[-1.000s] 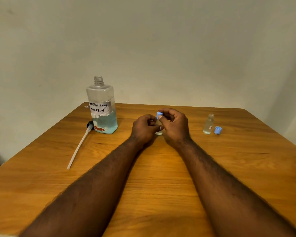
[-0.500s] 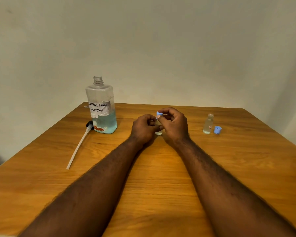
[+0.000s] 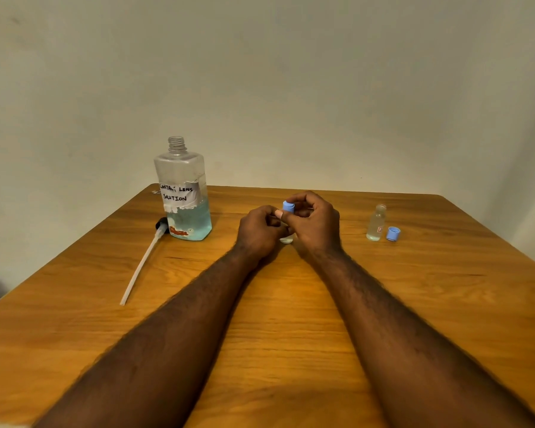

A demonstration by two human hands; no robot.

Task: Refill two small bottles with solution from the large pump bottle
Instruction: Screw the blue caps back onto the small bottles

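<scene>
- Two small clear bottles, two blue caps, one big bottle (image 3: 183, 193).
- Left hand (image 3: 260, 231) grasps one small bottle (image 3: 286, 240) at the table's (image 3: 291, 335) centre; right hand (image 3: 314, 223) pinches a blue cap (image 3: 288, 206) above it.
- Other bottle (image 3: 376, 223), uncapped, stands at three o'clock; big bottle at ten.

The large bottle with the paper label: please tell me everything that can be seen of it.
The large bottle is clear plastic, squarish, with rounded shoulders and a threaded neck that is open at the top. Its white handwritten label reads CONTACT LENS SOLUTION. Pale blue liquid fills roughly the lower third. It stands upright on the wooden table, far left. A pump with a long tube lies beside its base.
</scene>
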